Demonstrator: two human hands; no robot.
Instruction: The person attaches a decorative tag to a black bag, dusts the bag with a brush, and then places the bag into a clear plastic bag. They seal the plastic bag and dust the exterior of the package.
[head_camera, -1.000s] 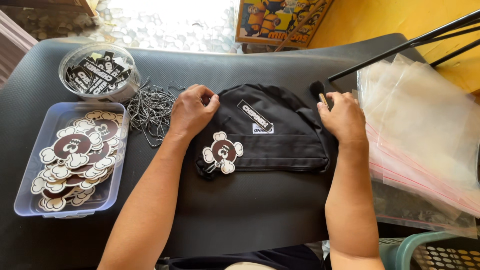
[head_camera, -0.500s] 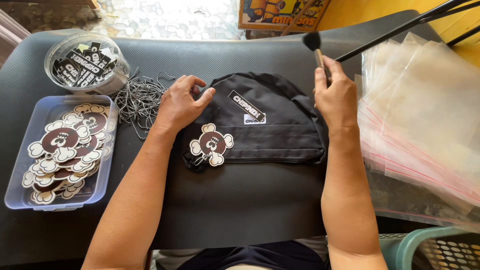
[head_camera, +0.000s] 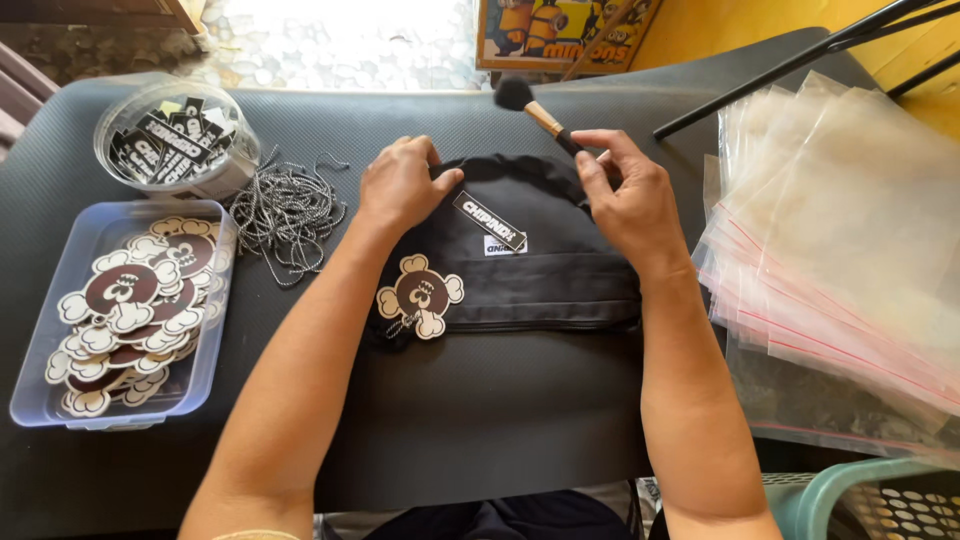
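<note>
Seen from above, a person's two bare forearms reach forward over a dark grey padded table (head_camera: 300, 110). A folded black garment (head_camera: 530, 265) lies in the middle of the table, directly in front of the person, with both hands at its far edge.

The left hand (head_camera: 400, 185) rests on the garment's upper left corner, fingers curled together and pressing down on the fabric, the thumb stretched out to the right along the edge. The right hand (head_camera: 625, 195) sits at the upper right corner; its fingers are bent and slightly spread over the fabric's edge, and they touch the handle of a small brush (head_camera: 535, 108) with a dark bristle head and a tan ferrule. Whether the fingers actually clamp the handle cannot be told.

On the garment lie a narrow black tag (head_camera: 490, 220) set at a slant and, near its lower left, a brown-and-cream cartoon-shaped hang tag (head_camera: 421, 296).

To the left, a clear rectangular plastic tray (head_camera: 40, 395) holds a heap of the same cartoon-shaped tags. Behind it stands a round clear tub (head_camera: 225, 175) filled with black labels. Between the tub and the garment lies a loose tangle of thin grey cords (head_camera: 285, 215).

On the right, a fanned stack of clear zip bags (head_camera: 850, 230) with red seal lines overlaps the table's edge. A teal plastic basket (head_camera: 870, 500) shows at the bottom right corner.
</note>
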